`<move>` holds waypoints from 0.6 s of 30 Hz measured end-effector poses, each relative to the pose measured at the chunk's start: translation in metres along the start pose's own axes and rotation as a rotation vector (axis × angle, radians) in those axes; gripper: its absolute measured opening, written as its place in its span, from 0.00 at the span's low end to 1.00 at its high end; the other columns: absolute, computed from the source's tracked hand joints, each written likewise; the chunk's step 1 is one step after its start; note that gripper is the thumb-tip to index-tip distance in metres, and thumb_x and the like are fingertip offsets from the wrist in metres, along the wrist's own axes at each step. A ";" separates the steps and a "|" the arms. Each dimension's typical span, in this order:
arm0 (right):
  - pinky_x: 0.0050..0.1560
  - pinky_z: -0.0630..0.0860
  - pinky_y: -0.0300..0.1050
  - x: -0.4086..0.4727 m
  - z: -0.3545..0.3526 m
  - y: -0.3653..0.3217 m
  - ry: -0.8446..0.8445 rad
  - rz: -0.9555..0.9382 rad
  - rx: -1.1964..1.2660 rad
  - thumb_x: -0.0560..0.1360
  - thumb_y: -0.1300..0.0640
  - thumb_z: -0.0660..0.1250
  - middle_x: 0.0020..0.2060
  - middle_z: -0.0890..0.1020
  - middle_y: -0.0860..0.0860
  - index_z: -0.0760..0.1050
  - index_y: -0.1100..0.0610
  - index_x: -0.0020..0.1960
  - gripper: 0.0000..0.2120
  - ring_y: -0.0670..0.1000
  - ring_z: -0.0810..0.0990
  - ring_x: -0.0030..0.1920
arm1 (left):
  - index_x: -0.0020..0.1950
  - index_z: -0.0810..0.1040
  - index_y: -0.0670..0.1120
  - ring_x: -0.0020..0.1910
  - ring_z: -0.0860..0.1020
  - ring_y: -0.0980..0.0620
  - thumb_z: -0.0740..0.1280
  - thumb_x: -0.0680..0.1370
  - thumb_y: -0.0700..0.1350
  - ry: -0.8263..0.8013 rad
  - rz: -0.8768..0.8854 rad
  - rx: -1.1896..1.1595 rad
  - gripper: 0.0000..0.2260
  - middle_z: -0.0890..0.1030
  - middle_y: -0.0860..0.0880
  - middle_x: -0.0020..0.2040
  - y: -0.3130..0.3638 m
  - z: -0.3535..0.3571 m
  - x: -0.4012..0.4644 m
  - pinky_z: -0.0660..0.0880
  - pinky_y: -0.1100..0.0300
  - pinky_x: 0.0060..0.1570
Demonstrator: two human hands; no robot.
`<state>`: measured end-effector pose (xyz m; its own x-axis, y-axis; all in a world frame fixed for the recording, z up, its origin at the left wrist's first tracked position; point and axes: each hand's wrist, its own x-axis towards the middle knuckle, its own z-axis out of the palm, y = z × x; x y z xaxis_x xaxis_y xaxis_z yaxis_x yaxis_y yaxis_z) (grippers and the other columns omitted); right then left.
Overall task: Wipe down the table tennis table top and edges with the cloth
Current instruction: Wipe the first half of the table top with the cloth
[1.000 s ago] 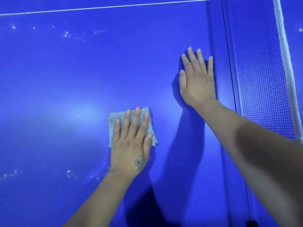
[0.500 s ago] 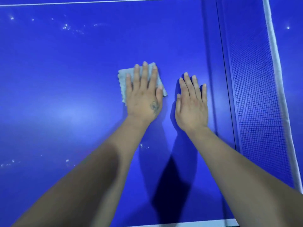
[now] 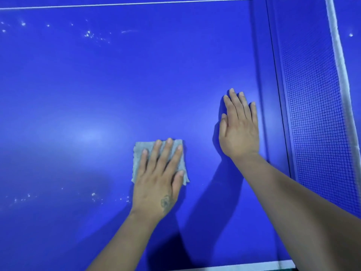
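pressing down flat, the left hand lies on a small pale grey square of textured cloth, which rests on the glossy blue table tennis counter a little left of the middle of the view. its grip is wide: all four fingers are straight and spread over the cloth, the thumb lies along the cloth's right edge, and nothing is curled round the fabric. a small dark mark shows on the back of this hand, near the wrist. the cloth's left and lower right corners stick out from under the hand.

near the lower right edge of the view, a white line runs along the counter's near border.

scattered pale specks lie on the surface just left of the left wrist.

further off and to the right, the right hand rests palm down on the bare counter, well apart from the cloth. its grip is wide too, fingers straight and close together, holding nothing.

just right of that hand runs a seam, and beyond it stands the dark mesh net with its white top band.

farther away, more pale specks dot the upper left, and a thin white line crosses the far end.
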<state>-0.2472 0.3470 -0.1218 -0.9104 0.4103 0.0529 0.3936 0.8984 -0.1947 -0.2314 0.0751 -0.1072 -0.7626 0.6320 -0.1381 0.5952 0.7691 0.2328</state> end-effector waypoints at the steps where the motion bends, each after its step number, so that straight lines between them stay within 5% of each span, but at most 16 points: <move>1: 0.85 0.52 0.63 0.000 0.000 0.000 0.000 0.002 0.001 0.86 0.53 0.49 0.86 0.60 0.50 0.63 0.57 0.84 0.27 0.54 0.55 0.86 | 0.88 0.55 0.50 0.87 0.49 0.44 0.55 0.88 0.53 0.014 -0.020 0.009 0.28 0.53 0.49 0.88 -0.012 -0.002 0.009 0.55 0.36 0.82; 9: 0.85 0.52 0.61 0.001 0.000 -0.001 0.018 0.008 0.029 0.86 0.53 0.50 0.85 0.62 0.49 0.66 0.56 0.82 0.26 0.53 0.56 0.86 | 0.88 0.51 0.49 0.87 0.50 0.41 0.50 0.87 0.55 0.134 -0.207 0.016 0.29 0.54 0.45 0.88 -0.041 -0.009 0.132 0.48 0.38 0.83; 18: 0.85 0.53 0.60 0.003 0.003 0.002 0.043 -0.007 0.028 0.87 0.54 0.53 0.85 0.63 0.49 0.67 0.56 0.82 0.24 0.53 0.57 0.86 | 0.88 0.47 0.48 0.87 0.42 0.42 0.47 0.88 0.56 0.036 0.053 -0.001 0.29 0.46 0.46 0.88 0.065 0.011 0.092 0.47 0.37 0.83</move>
<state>-0.2491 0.3493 -0.1246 -0.9066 0.4110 0.0960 0.3831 0.8967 -0.2219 -0.2606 0.1843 -0.1157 -0.7384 0.6682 -0.0904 0.6351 0.7342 0.2401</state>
